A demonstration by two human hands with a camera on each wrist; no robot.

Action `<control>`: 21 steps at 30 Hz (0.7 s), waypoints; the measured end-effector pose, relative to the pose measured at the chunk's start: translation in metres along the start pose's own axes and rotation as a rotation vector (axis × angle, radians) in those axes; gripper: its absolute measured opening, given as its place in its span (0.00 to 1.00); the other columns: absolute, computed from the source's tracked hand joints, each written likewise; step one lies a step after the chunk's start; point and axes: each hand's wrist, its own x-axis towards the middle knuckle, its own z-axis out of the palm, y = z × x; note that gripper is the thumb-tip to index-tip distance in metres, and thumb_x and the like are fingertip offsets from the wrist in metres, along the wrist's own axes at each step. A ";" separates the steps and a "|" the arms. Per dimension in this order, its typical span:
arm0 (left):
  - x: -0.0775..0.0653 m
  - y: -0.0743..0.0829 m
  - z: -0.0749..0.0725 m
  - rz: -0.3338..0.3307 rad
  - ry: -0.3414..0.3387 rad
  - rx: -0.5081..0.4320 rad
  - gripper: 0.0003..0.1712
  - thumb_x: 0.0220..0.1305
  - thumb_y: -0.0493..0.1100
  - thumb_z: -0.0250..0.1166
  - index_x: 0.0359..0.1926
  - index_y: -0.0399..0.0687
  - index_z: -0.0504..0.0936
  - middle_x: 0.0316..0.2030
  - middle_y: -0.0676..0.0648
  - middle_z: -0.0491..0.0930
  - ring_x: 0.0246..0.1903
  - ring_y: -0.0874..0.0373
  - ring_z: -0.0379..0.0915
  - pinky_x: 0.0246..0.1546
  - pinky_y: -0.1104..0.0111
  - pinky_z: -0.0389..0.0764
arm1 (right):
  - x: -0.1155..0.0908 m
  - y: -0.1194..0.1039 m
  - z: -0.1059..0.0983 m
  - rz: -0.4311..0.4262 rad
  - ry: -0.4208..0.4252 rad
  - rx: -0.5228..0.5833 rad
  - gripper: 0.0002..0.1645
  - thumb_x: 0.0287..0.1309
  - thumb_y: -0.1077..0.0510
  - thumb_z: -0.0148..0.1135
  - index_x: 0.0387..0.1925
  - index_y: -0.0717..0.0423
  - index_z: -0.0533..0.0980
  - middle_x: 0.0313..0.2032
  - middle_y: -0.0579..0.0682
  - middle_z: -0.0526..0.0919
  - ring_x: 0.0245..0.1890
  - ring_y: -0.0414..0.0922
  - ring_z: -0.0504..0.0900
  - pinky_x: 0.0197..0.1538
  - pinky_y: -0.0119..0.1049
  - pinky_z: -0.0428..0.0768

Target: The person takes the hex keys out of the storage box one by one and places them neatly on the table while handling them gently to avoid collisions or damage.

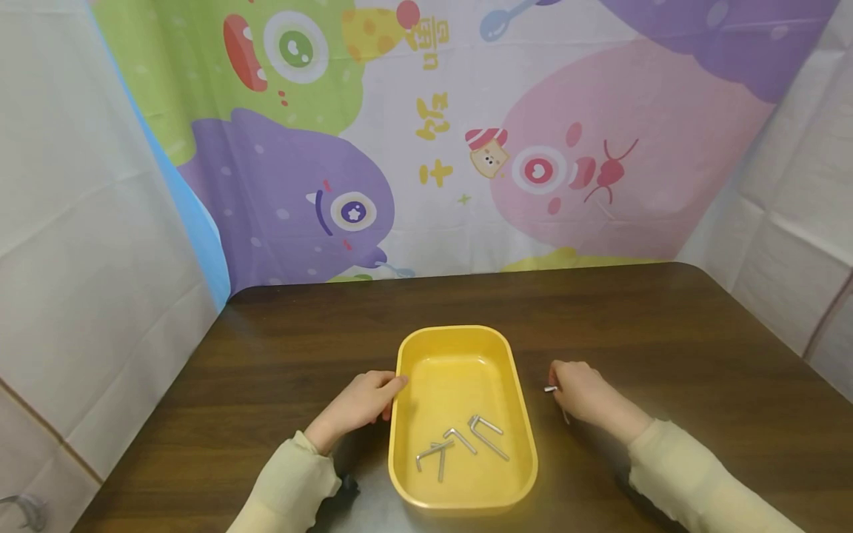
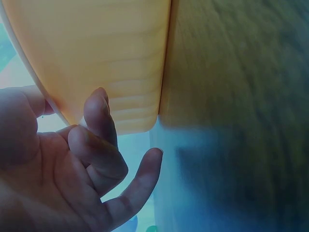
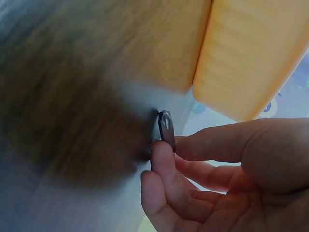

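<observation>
On the table stands a yellow plastic tray [image 1: 460, 377] with several L-shaped silver hex keys [image 1: 461, 440] lying in its near half. My left hand [image 1: 360, 403] holds the tray's left side, the thumb over the rim and fingers along the outer wall. In the left wrist view the little finger stands away from the tray. To the right of the tray, my right hand [image 1: 589, 392] pinches another hex key [image 3: 166, 126] between thumb and fingers, just above the tabletop. One end of it sticks out past the fingertips; the fingers hide part of it.
The dark wooden table [image 1: 300, 318] reaches back to a printed cloth [image 1: 440, 222] with cartoon figures. Pale cloth walls [image 1: 100, 222] flank both sides. A small dark object [image 1: 346, 486] lies by the left sleeve, too unclear to name.
</observation>
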 end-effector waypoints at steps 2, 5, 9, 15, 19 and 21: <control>0.000 0.000 0.000 0.000 0.003 0.002 0.20 0.67 0.49 0.48 0.25 0.43 0.75 0.13 0.48 0.70 0.12 0.61 0.61 0.15 0.70 0.65 | 0.000 0.000 0.000 0.001 -0.002 -0.003 0.06 0.42 0.71 0.56 0.23 0.60 0.70 0.20 0.50 0.73 0.21 0.45 0.72 0.23 0.36 0.71; 0.000 -0.001 0.001 0.001 0.002 0.002 0.19 0.67 0.49 0.48 0.25 0.43 0.76 0.13 0.49 0.70 0.12 0.61 0.61 0.15 0.70 0.65 | -0.001 0.000 0.000 -0.003 -0.004 -0.005 0.06 0.43 0.71 0.56 0.23 0.60 0.69 0.20 0.50 0.73 0.21 0.45 0.72 0.23 0.37 0.71; 0.000 -0.002 0.001 0.000 -0.001 -0.002 0.19 0.67 0.49 0.48 0.26 0.43 0.76 0.12 0.50 0.69 0.12 0.61 0.61 0.15 0.70 0.65 | -0.001 0.000 0.000 -0.001 -0.011 -0.004 0.06 0.44 0.71 0.57 0.23 0.60 0.70 0.20 0.50 0.73 0.21 0.45 0.72 0.23 0.36 0.70; 0.000 -0.003 0.001 0.002 0.000 -0.005 0.19 0.68 0.50 0.48 0.26 0.43 0.76 0.12 0.50 0.69 0.12 0.61 0.61 0.15 0.70 0.65 | 0.000 0.000 0.000 0.011 -0.017 -0.002 0.06 0.43 0.71 0.57 0.23 0.60 0.70 0.19 0.50 0.73 0.21 0.44 0.72 0.23 0.35 0.70; 0.000 -0.002 0.000 0.006 -0.005 -0.010 0.20 0.68 0.50 0.48 0.26 0.43 0.75 0.12 0.49 0.69 0.12 0.60 0.61 0.15 0.70 0.65 | 0.001 0.001 0.000 0.011 -0.027 -0.013 0.07 0.42 0.71 0.57 0.23 0.60 0.69 0.20 0.50 0.73 0.22 0.44 0.72 0.24 0.36 0.71; 0.000 -0.001 -0.001 0.007 -0.007 -0.011 0.20 0.68 0.50 0.47 0.26 0.43 0.75 0.13 0.48 0.70 0.12 0.60 0.61 0.15 0.70 0.65 | 0.001 0.001 0.000 0.013 -0.032 -0.019 0.07 0.42 0.71 0.58 0.23 0.60 0.69 0.21 0.50 0.72 0.22 0.44 0.71 0.24 0.36 0.71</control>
